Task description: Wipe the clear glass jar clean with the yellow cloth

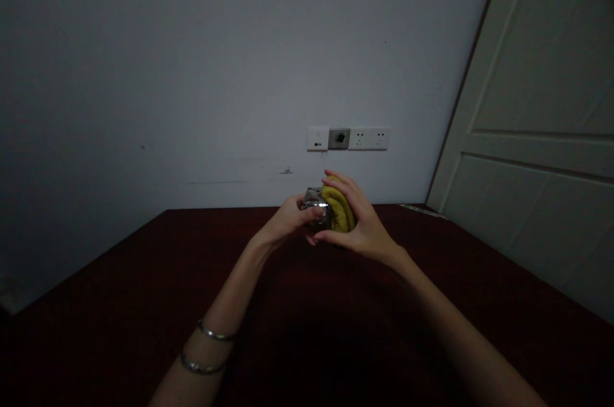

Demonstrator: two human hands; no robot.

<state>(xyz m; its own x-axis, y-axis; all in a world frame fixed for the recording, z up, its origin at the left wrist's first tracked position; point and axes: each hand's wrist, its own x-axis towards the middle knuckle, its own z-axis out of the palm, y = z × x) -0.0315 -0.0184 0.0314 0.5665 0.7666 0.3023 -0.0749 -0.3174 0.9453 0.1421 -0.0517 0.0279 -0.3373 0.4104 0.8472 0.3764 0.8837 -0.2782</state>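
Note:
My left hand (293,215) is closed around a small, shiny, glass-like container (324,217), thumb across its near side. The container looks tipped on its side, and its exact kind is hard to make out in the dim light. A folded yellow cloth (341,210) is gripped in my right hand (361,218), fingers over the top and thumb below. The cloth presses against the container's right end and hides it. Both hands are together above the dark red table (215,266), near the middle of the view.
A pale wall (215,74) with scuff marks rises behind the table. On it sit white sockets (368,139) and a grey switch plate (339,139). At the right stands a panelled door (537,138). A flat strip (422,210) lies at the table's back right edge.

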